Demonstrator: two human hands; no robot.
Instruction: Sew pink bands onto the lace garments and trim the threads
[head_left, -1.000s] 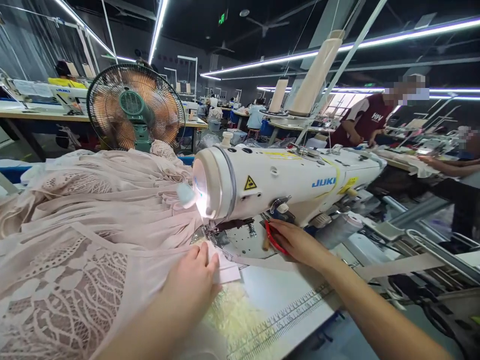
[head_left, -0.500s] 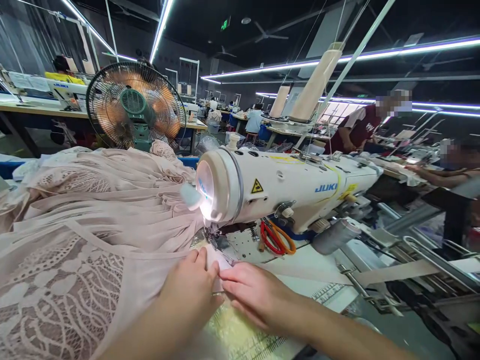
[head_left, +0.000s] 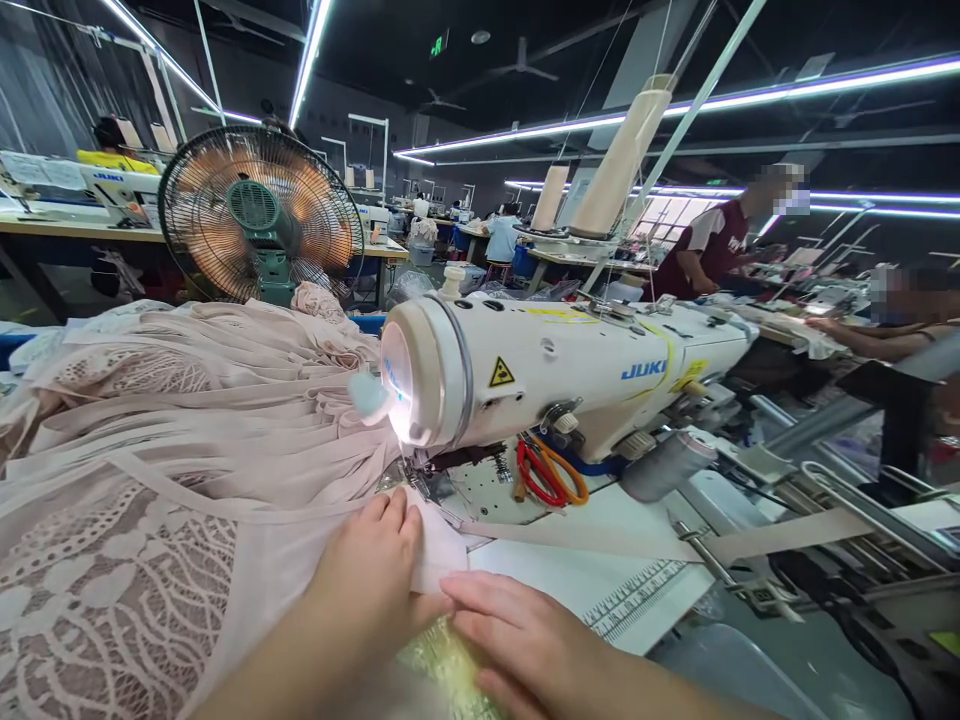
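Observation:
Pale pink fabric [head_left: 442, 548] lies on the bed of a white JUKI sewing machine [head_left: 525, 370], its far end at the presser foot [head_left: 415, 478]. My left hand [head_left: 371, 565] holds the fabric down just in front of the foot, fingers closed together on top and thumb pointing right. My right hand [head_left: 525, 635] is open, fingers stretched out, with the tips at the fabric's near edge beside my left thumb. Its thumb is apart, lower down. A narrow pale strip [head_left: 570, 537] runs from the foot to a metal guide [head_left: 697, 540] on the right.
Piled lace garments [head_left: 150, 430] cover the left side. Red-handled and orange-handled scissors [head_left: 551, 470] and a grey thread cone [head_left: 667, 467] are beside the machine. A printed ruler scale [head_left: 637, 595] marks the table. Behind stands a large fan [head_left: 259, 215]; a co-worker [head_left: 709, 245] is at the back right.
My right hand has moved down and toward me along the fabric, so more of the fabric shows between the hands. The left hand stays near the foot. The whole view has shifted slightly.

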